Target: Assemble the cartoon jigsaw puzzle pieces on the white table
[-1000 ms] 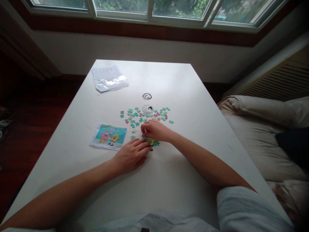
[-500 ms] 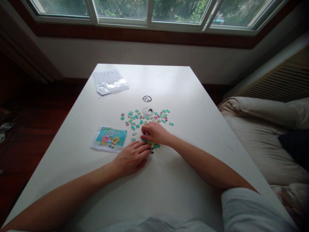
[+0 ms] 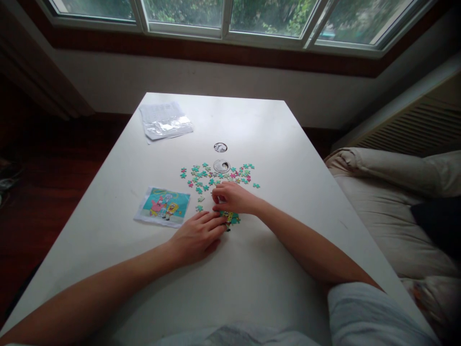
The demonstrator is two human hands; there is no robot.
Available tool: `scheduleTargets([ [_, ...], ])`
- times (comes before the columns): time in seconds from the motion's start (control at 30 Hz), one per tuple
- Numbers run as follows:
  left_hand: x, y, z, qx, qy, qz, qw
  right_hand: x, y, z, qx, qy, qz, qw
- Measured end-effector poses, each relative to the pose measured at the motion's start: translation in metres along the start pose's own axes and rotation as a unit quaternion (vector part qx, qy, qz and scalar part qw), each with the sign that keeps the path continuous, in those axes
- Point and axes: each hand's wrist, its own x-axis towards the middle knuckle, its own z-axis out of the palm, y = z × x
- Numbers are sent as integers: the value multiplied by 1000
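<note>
A small joined patch of jigsaw puzzle (image 3: 233, 219), with a yellow cartoon figure on it, lies on the white table. My left hand (image 3: 202, 233) rests flat at its left side, fingers stretched out and tips touching its edge. Just above the patch is my right hand (image 3: 232, 197), its thumb and fingers curled together in a pinch. Whatever sits between those fingertips is too small to make out. Several loose jigsaw pieces (image 3: 206, 187), mostly teal with some pink, are scattered beyond both hands. Left of them lies the picture sheet (image 3: 166, 206) showing cartoon figures on teal.
A clear plastic bag with papers (image 3: 167, 122) lies at the table's far left corner. Two round fittings (image 3: 221, 166) are set into the white table (image 3: 273, 269) behind the pieces. A beige sofa (image 3: 374, 206) stands along the right side, and a window (image 3: 223, 21) is ahead.
The view has shifted very slightly. Both hands keep nearly the same place at the joined patch, and a little more of its yellow figure shows below my right hand.
</note>
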Motion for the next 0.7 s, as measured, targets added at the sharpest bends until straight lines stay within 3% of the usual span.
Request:
scheduleTargets([
  [0.27,1,1,-1,2,8,-9,1000,1,1,6,-7,29,16,999],
  [0.43,0,0,2,-1,15,-14,1000,9,7,7,21,91,87,992],
  [0.7,0,-3,7,-4,27,-13,1000,58,34,-2,-39,175,76,981],
])
